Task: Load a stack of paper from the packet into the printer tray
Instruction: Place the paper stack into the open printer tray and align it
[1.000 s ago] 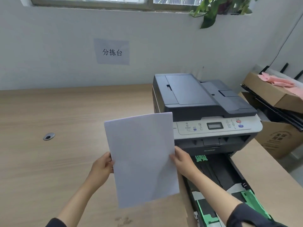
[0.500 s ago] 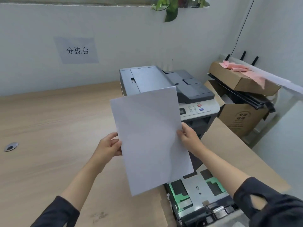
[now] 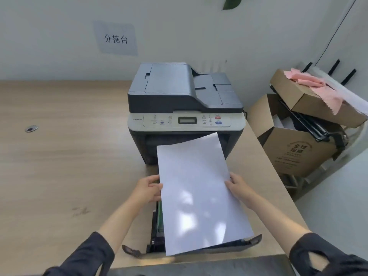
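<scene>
A white stack of paper [image 3: 199, 194] lies nearly flat above the pulled-out printer tray [image 3: 157, 230], tilted slightly clockwise. My left hand [image 3: 147, 189] grips its left edge and my right hand [image 3: 238, 186] grips its right edge. The grey printer [image 3: 185, 102] stands on the wooden desk just beyond the paper, and the sheet's far end covers its lower front. Most of the tray is hidden under the paper; only its left side and front lip [image 3: 235, 246] show. No paper packet is in view.
The wooden desk [image 3: 65, 166] spreads to the left, with a cable grommet [image 3: 31, 128]. Right of the desk stand open cardboard boxes [image 3: 298, 152], one holding pink cloth [image 3: 312, 84]. A wall sign [image 3: 116, 39] hangs behind the printer.
Both hands have brought the paper from upright at the printer's left down to nearly flat over the open tray. The camera has turned to face the printer head-on.
</scene>
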{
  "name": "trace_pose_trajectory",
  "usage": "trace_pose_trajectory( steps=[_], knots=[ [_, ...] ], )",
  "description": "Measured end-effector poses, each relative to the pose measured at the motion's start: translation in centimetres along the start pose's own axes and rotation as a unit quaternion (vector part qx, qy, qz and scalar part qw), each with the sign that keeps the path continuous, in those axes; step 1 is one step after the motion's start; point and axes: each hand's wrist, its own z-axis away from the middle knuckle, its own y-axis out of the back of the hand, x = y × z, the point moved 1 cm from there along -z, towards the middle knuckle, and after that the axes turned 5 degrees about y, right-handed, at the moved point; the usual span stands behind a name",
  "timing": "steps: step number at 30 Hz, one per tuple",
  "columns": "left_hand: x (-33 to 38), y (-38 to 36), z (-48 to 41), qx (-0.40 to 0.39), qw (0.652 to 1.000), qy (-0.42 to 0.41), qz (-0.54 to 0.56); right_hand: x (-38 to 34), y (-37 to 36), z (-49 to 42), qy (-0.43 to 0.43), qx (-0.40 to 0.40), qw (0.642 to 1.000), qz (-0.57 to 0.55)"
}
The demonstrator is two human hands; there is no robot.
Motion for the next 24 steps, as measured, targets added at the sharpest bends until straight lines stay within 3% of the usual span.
trace_pose_trajectory(
  steps=[4,8,19,24],
  knots=[
    [-1.5,-1.8,-1.1,0.047,0.995,0.077,-0.043,2.3,0.2,-0.8,-0.074,-0.081,0.993,0.042],
    [-2.2,-2.5,-3.0,0.065,0.987,0.115,-0.089,3.2,-0.4,-2.2,-0.119,-0.112,0.984,0.067],
    [-3.9,-2.6,-8.4,0.107,0.977,0.118,-0.14,5.9,-2.5,-5.6,-0.192,-0.106,0.972,0.08],
    [-5.0,-2.5,-8.1,0.125,0.979,0.103,-0.128,6.2,-3.0,-5.9,-0.16,-0.078,0.982,0.057]
  ],
)
